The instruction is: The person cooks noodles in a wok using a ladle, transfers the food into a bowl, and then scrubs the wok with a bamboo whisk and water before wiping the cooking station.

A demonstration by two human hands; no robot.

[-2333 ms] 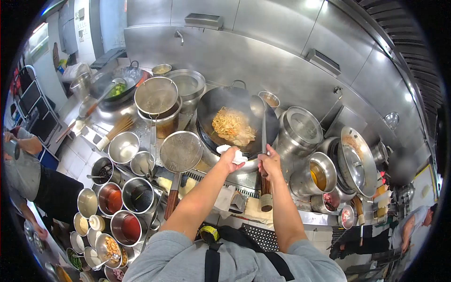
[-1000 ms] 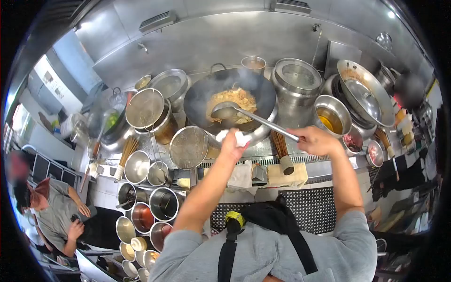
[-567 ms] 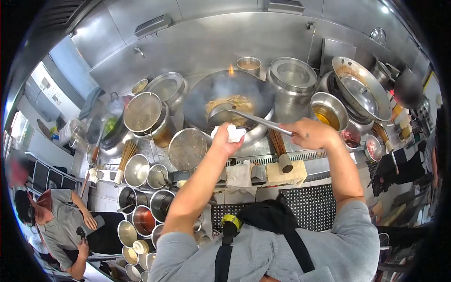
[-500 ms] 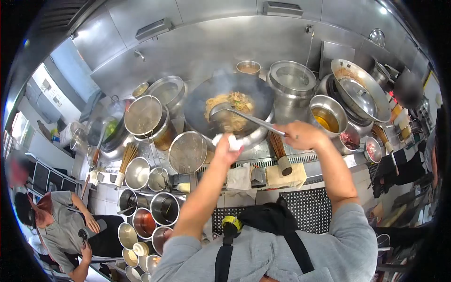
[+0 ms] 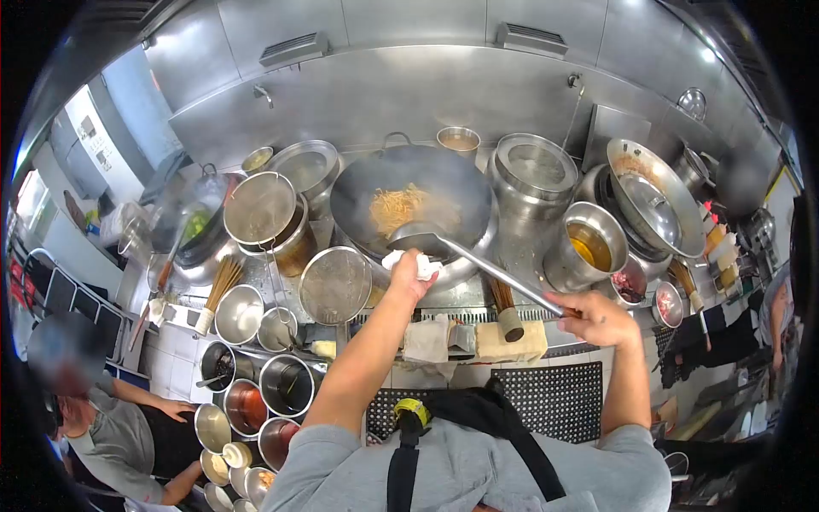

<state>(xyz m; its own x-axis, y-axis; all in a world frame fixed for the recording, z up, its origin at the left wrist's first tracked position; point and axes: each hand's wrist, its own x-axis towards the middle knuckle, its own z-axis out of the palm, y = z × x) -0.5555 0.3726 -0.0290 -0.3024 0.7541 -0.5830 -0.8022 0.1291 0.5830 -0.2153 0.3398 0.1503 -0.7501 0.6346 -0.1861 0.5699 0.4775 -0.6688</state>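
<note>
A large dark wok (image 5: 350,205) sits on the range in front of me, with a heap of browned noodles (image 5: 397,209) in it. My left hand (image 5: 413,277) is closed on a folded white cloth (image 5: 424,264) at the wok's near rim; whether it grips the rim through the cloth is hidden. The long handle of a metal ladle (image 5: 499,271) is wrapped in the fingers of my right hand (image 5: 601,317), out to the right and nearer my body. The ladle's bowl lies low over the near side of the wok, close to my left hand.
A round strainer (image 5: 336,286) stands left of the wok, and a pot of yellow oil (image 5: 589,243) to its right. Bamboo brushes (image 5: 505,311) and folded cloths (image 5: 510,341) line the front edge. Sauce pots (image 5: 287,384) stand near a co-worker (image 5: 111,444) at left.
My right hand has drawn back toward me, bringing the ladle's bowl from over the noodles to the near rim. The noodles sit further left. The co-worker has leaned lower.
</note>
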